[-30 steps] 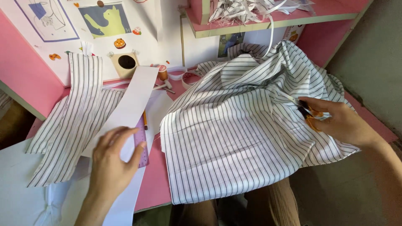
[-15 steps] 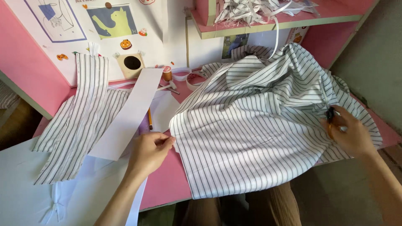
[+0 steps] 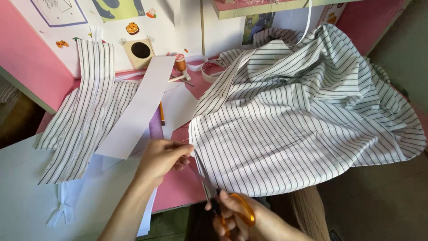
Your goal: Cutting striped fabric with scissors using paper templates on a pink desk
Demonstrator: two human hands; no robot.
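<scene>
A large piece of white cloth with thin black stripes (image 3: 294, 116) lies bunched over the right half of the pink table (image 3: 178, 187). My left hand (image 3: 162, 158) pinches the cloth's near left corner. At the table's front edge my right hand (image 3: 243, 221) grips orange-handled scissors (image 3: 225, 207). Their blades point up at the cloth's left edge, just below my left fingers.
Smaller striped cloth pieces (image 3: 82, 120) lie at the left under a long white paper strip (image 3: 140, 105). A pencil (image 3: 161, 112), a purple ruler (image 3: 156, 129), a thread spool (image 3: 180, 62), tape rolls and a small wooden box (image 3: 139, 51) stand near the back wall. White sheets (image 3: 31, 187) cover the near left.
My right hand has come from the cloth's right side to the front edge with the scissors. My left hand has moved right from the paper strip onto the cloth's corner.
</scene>
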